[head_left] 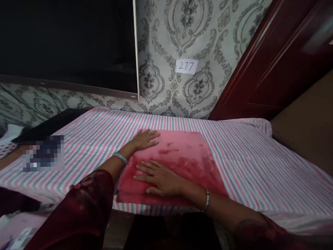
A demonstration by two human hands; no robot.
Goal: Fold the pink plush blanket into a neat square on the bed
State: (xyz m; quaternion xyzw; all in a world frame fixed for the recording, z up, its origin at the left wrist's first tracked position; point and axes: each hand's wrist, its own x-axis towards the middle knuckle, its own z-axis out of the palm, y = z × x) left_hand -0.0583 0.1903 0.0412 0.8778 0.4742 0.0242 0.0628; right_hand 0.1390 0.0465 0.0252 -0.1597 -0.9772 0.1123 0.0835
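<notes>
A folded pink-red plush cloth [192, 153] lies flat on the striped sheet [252, 162] that covers the table. Its pile shows lighter pink at the back and darker red toward the front. My left hand [144, 139] rests open on the cloth's far left corner, fingers stretched out to the right. Nearer to me, my right hand [161, 178] lies flat on the left front part of the cloth, its fingers spread and pointing left. Neither hand grips anything.
A large dark television screen [62, 41] hangs on the patterned wall at the back left. A paper marked 277 [186, 66] is stuck to the wallpaper. A dark red wooden door [257, 63] stands at the right. A pixelated dark object [46, 153] lies on the sheet's left side.
</notes>
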